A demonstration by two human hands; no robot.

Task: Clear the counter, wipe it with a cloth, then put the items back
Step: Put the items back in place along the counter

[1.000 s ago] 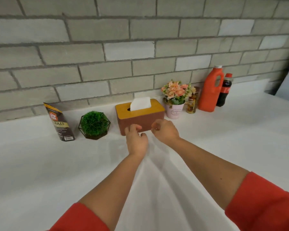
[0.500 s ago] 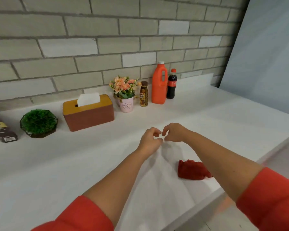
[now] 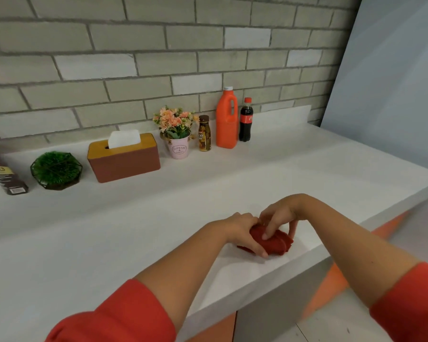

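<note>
Right, starting at the far left edge: seeing a dark snack packet (image 3: 6, 176) standing on the white surface (image 3: 109, 230) near the brick wall (image 3: 158, 58). Scanning along the back row, picking out a green plant (image 3: 56, 170) in a wire pot, then a brown tissue box (image 3: 124, 160) with a yellow lid and a white tissue poking up, a pink flower pot (image 3: 180, 150) of peach blooms, a small brown bottle (image 3: 204, 134) just beside it, an orange jug (image 3: 226, 124) and a cola bottle (image 3: 245, 122) side by side. Coming forward now, right of centre: watching the left grip (image 3: 242, 228) curling round the left side of the red cloth (image 3: 274, 243), thumb along its near side. Finding that cloth bunched up, lying on the surface near the front edge. Seeing the right grip (image 3: 279, 213) clamping on it from above, one finger on top, thumb at its right end. Noting red sleeves (image 3: 114, 317) pushed up both forearms.
</note>
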